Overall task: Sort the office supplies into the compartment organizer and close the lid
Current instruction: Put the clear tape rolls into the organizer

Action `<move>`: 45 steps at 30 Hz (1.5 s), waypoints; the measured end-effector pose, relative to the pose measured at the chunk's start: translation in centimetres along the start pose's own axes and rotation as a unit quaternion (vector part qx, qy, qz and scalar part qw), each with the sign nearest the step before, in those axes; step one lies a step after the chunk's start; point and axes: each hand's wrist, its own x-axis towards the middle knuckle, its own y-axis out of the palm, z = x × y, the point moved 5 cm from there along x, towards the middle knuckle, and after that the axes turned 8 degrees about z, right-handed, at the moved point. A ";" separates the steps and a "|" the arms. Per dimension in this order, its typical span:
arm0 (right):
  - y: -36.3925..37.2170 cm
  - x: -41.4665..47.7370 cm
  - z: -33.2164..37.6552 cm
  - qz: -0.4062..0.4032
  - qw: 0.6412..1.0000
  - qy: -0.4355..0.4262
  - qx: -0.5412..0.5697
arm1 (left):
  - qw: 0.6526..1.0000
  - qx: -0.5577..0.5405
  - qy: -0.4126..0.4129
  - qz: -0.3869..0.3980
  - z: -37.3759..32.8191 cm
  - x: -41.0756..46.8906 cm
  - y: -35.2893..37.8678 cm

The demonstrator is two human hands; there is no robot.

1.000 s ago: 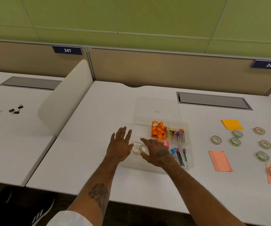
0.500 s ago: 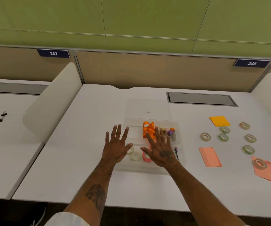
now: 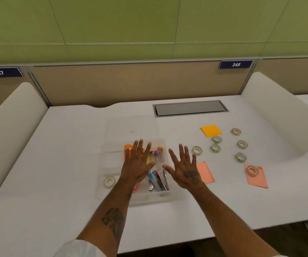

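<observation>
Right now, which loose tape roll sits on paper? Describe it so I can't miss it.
Start at the clear organizer mid-desk and go right, past both hands. Nearest the desk's front edge lies a salmon sticky note; the tape roll rests on its upper left corner, while every other loose roll lies on bare desk.

Both forearms are bare, and a white sleeve (image 3: 79,249) shows at the bottom edge of the frame on the left arm. A dark tattoo (image 3: 113,220) marks the left forearm. The right hand (image 3: 184,169) carries another dark tattoo (image 3: 191,175) on its back, right of centre.

1 head view, looking forward and down (wide-angle), desk (image 3: 56,182) close below
</observation>
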 end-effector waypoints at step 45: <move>1.9 -4.5 -31.9 -0.151 0.973 0.171 0.040 | 0.989 0.001 0.078 0.129 -23.9 15.5 6.6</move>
